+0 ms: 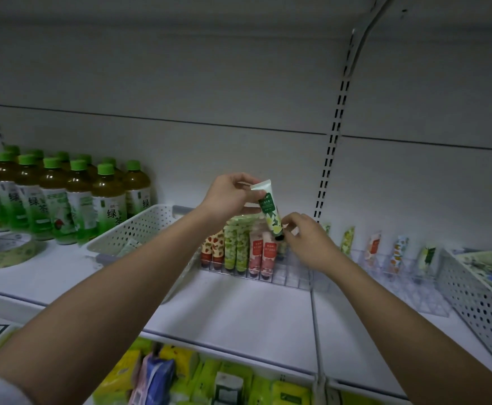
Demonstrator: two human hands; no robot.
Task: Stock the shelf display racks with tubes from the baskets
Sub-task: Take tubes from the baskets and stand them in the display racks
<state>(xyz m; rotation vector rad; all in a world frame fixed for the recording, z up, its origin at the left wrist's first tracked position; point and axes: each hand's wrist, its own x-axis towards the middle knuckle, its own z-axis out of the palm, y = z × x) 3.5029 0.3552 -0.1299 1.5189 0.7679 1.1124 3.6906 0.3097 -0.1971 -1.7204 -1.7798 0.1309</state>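
A green-and-white tube (269, 210) with a black cap pointing down hangs above the wire display rack (291, 280). My left hand (230, 197) pinches its flat top end. My right hand (306, 238) pinches its lower end near the cap. In the rack below stand several tubes (238, 249): strawberry-patterned, green floral and pink ones. A white perforated basket (139, 226) sits left of the rack, mostly hidden behind my left forearm. A second rack (408, 276) to the right holds a few spaced tubes.
Green tea bottles (51, 197) crowd the shelf at far left, with a roll of tape (8, 249) in front. Another perforated basket (478, 299) with tubes stands at the far right. The shelf below holds yellow and green packets (209, 378).
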